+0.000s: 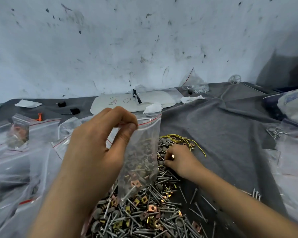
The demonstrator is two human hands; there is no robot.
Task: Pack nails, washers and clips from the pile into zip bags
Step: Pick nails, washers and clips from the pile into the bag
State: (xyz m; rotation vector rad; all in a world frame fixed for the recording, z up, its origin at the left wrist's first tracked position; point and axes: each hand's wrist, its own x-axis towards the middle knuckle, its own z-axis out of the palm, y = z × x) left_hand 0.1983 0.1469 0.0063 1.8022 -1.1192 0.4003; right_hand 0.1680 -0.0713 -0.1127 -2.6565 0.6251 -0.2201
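1. Spillage is the main risk I see: my left hand [96, 143] pinches only one top corner of the clear red-striped zip bag [141, 155], so its mouth may sag shut.
2. Right hand [177, 160] is clenched on small hardware in the grey pile of nails, washers and clips [144, 217].
3. Bag contents: washers, clips, one nail; it hangs above the pile.

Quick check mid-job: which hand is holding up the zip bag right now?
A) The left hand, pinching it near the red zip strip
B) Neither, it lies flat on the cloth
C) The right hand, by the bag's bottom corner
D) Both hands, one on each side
A: the left hand pinches the zip bag at its red-striped top, while the right hand is down on the pile of hardware.
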